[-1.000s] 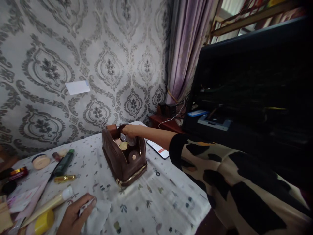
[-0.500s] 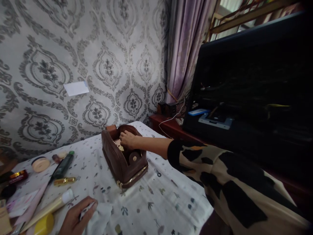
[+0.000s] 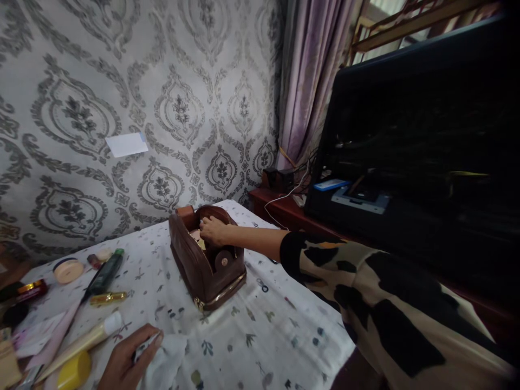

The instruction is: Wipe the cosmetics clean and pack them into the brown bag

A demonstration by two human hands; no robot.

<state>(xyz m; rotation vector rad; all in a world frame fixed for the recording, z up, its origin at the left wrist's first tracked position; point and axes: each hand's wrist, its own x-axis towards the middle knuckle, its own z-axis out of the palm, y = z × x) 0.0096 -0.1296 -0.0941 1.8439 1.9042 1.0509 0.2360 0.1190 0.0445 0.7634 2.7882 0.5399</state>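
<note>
A brown leather toiletry bag (image 3: 190,271) stands unzipped on the patterned white cloth, its top gaping. My right hand (image 3: 214,232) reaches in through that opening, fingers curled downward; what they grip, if anything, is hidden. Beside the fingers, pale and gold-coloured items (image 3: 199,238) show inside the bag. A round snap button (image 3: 224,262) sits on a flap at the near end. At the lower edge, my left hand (image 3: 132,355) is closed with thumb against fingers, holding a thin white tissue (image 3: 166,357) that lies crumpled on the cloth.
To the left lie a cream tube with a white cap (image 3: 93,336), a yellow cap (image 3: 74,370), a gold tube (image 3: 108,298), a dark green bottle (image 3: 109,273) and a round compact (image 3: 68,270). A large black screen (image 3: 406,151) stands at right, with a white cable (image 3: 280,201) nearby.
Almost nothing differs. My right hand stays in the bag with its fingers shifted very slightly, and my left hand keeps its place with the tissue.
</note>
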